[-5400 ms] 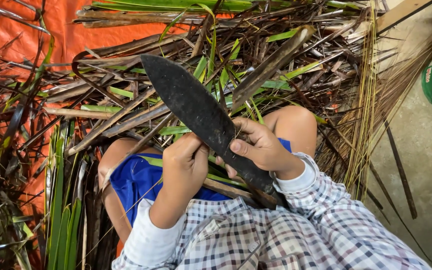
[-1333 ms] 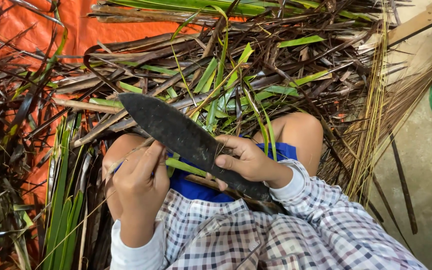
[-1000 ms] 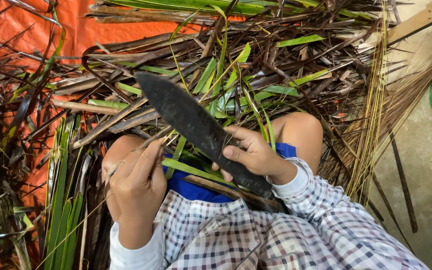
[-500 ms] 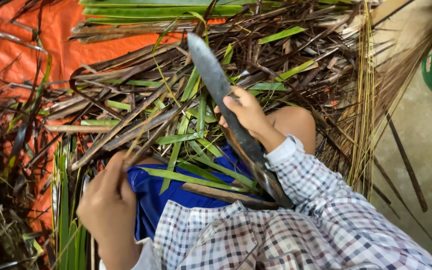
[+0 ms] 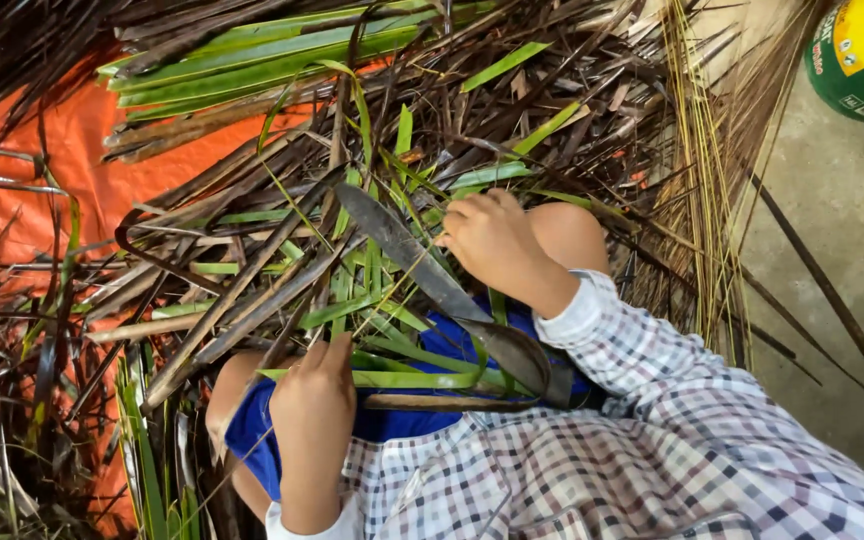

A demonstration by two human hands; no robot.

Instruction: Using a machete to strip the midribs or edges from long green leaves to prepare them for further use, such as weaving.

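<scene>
**Blade loose in the lap, fingers in the leaves**

The right hand [image 5: 497, 245] has its fingers curled into green leaf strips [image 5: 382, 300] just beside the dark knife [image 5: 422, 275]; the left hand [image 5: 314, 400] pinches a thin brown midrib. The knife lies unheld across the lap, so I judge a tug on tangled leaves could drag knuckles along its edge, or tip it toward the knee [image 5: 572, 230].

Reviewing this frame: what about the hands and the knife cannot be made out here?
- Head view: right hand fingertips are buried among green leaf strips, so what they grip is unclear.
- Head view: the dark knife lies across the lap; its handle end is hidden under the checked sleeve.
- Head view: left hand fingers curl over a strip; the grip is hidden.
</scene>
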